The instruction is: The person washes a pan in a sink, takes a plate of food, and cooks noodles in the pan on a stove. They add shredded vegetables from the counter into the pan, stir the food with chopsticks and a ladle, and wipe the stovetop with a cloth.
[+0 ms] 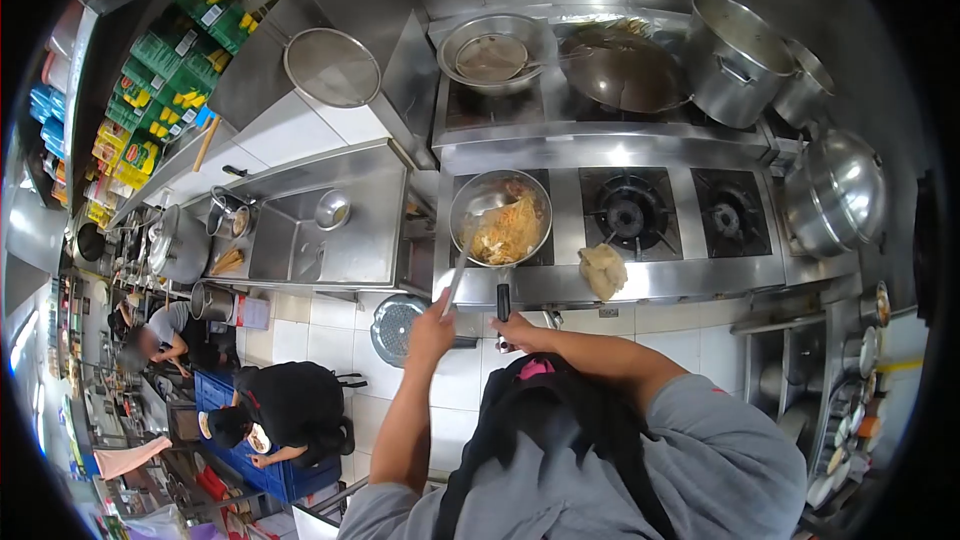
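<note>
A frying pan (pixel 540 246) rests on the front left burner, with yellowish, noodle-like food (pixel 512 228) and darker bits inside. My left hand (pixel 430 332) is closed around a long-handled metal cooking utensil (pixel 459 275), which slants into the pan; its head is partly hidden by the food. The pan's black handle (pixel 503 302) points toward me, and my right hand (pixel 514 333) grips its near end. Right of the pan, a crumpled beige cloth (pixel 603 271) lies on the stove's front edge.
Two burners (pixel 626 215) sit right of the pan. Behind are a metal bowl with a strainer (pixel 492 55), a dark wok (pixel 628 70) and a tall pot (pixel 738 65). A sink (pixel 300 240) stands left. Two people work at lower left, one in black (pixel 295 410).
</note>
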`<state>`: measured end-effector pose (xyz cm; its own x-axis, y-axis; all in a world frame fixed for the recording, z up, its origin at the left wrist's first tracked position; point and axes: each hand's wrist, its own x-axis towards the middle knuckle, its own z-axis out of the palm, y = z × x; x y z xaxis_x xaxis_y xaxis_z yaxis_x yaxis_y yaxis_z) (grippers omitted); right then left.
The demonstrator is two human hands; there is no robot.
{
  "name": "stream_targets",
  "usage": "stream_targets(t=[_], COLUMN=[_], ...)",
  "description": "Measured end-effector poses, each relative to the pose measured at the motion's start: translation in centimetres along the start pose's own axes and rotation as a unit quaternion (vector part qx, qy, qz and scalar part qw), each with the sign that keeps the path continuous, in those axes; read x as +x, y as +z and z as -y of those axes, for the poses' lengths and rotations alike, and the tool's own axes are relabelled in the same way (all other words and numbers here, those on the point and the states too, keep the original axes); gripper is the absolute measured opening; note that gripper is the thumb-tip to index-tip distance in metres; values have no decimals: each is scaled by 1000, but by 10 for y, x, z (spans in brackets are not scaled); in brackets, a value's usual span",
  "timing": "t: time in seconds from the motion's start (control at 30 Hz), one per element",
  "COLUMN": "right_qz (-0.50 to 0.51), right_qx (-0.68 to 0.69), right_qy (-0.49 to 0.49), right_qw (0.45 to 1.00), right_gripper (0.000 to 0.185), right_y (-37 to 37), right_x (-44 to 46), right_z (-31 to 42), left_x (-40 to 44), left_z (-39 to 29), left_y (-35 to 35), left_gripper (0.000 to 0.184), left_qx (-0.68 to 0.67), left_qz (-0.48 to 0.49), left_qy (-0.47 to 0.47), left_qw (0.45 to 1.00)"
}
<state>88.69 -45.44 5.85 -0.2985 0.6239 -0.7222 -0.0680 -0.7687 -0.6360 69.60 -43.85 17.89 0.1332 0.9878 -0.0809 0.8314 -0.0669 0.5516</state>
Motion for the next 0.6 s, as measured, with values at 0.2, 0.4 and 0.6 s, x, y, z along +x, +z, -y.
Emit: stream_targets(t=[0.2,0.4,0.6], right_qz=[-117,-157,-159], right_qx=[-137,-195,-175], right_qy=[-60,-128,-132], right_qw=[982,960,963], right_gripper=[49,61,47], right_y=[-27,-58,-66], right_x=[-2,-18,-28], right_z=[-8,-9,0], left_x=[-31,-11,-27], left_z=[-26,36,-44], left_y=[-13,11,-30], left_gripper=[54,54,60], left_qx=[73,16,98], left_qz=[91,2,118], left_qy=[-16,47,-17], left_qw=[993,999,988])
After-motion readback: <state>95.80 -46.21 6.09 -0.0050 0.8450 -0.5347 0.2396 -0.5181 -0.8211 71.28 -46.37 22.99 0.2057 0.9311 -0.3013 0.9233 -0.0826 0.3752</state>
